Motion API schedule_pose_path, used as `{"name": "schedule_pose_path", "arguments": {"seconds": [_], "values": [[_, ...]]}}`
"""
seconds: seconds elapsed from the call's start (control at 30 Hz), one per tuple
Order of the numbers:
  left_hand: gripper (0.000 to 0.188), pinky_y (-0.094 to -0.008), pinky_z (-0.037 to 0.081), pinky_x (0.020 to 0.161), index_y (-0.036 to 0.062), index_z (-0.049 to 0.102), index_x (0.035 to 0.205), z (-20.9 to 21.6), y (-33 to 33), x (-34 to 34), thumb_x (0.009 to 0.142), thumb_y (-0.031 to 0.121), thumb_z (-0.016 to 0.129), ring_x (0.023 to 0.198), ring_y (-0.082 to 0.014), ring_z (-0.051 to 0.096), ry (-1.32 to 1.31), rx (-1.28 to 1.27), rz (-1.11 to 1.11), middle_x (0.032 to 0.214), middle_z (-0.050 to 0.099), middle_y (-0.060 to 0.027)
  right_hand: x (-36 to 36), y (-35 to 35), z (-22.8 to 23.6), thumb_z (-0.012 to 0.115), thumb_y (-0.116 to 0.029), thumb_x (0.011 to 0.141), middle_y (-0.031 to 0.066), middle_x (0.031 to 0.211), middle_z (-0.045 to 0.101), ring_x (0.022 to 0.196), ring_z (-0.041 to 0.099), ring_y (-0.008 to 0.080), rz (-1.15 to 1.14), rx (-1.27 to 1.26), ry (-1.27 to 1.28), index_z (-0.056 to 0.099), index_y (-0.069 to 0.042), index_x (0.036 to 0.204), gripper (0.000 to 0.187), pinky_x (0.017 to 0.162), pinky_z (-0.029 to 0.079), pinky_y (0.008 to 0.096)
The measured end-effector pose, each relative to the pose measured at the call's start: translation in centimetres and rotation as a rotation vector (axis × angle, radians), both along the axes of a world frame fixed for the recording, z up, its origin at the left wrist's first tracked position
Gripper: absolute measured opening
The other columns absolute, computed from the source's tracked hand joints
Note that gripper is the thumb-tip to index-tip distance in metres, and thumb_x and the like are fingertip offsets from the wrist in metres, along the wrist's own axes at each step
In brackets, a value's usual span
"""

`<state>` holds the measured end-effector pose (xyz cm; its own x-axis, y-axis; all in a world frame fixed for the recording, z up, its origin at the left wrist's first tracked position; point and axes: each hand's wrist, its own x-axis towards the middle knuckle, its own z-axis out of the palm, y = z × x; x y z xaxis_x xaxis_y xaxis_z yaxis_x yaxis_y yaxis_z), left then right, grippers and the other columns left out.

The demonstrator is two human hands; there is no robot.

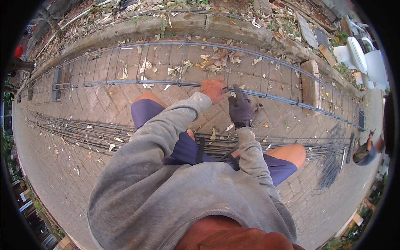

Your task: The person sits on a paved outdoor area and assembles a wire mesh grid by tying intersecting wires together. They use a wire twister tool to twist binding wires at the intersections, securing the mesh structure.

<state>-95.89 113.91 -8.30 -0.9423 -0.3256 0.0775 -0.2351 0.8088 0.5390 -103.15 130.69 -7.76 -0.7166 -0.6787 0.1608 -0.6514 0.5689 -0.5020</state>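
A long rebar cage (162,82) of steel bars with thin square stirrups (181,62) lies across the paving in front of me. My left hand (213,90) is bare and closed on the near bar where a stirrup meets it. Right beside it, my right hand (241,110) wears a dark glove. Its forefinger points up to the same joint and the other fingers are curled in; what they hold is hidden. A small brownish piece (258,107) shows beside the glove, its kind unclear.
Blocks (310,83) prop the cage near its ends. Loose rebar rods (83,132) lie under and behind my knees. Dark thin wire (331,160) is heaped at right, near another person (366,154). A concrete kerb (183,26) and a white toilet (358,58) stand beyond.
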Motion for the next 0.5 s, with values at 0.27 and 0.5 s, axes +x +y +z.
{"name": "schedule_pose_path", "arguments": {"seconds": [0.27, 0.5], "values": [[0.016, -0.0496, 0.052, 0.075, 0.0115, 0.071, 0.097, 0.1, 0.2, 0.0, 0.088, 0.024, 0.070, 0.092, -0.0358, 0.069, -0.009, -0.002, 0.018, 0.099, 0.068, -0.0089, -0.1, -2.1, -1.2, 0.061, -0.026, 0.097, 0.0230, 0.094, 0.073, 0.084, 0.073, 0.0356, -0.073, -0.104, -0.496, 0.061, -0.016, 0.142, 0.047, 0.075, 0.055, 0.0411], [0.022, -0.0499, 0.052, 0.077, 0.0101, 0.072, 0.098, 0.2, 0.0, -0.3, 0.090, 0.031, 0.071, 0.094, -0.0372, 0.068, -0.048, 0.034, 0.013, 0.102, 0.068, -0.0098, 0.0, -0.4, -0.6, 0.065, -0.026, 0.094, 0.0204, 0.097, 0.071, 0.080, 0.071, 0.0366, -0.195, -0.094, -0.444, 0.059, -0.013, 0.142, 0.050, 0.074, 0.055, 0.0447]]}}
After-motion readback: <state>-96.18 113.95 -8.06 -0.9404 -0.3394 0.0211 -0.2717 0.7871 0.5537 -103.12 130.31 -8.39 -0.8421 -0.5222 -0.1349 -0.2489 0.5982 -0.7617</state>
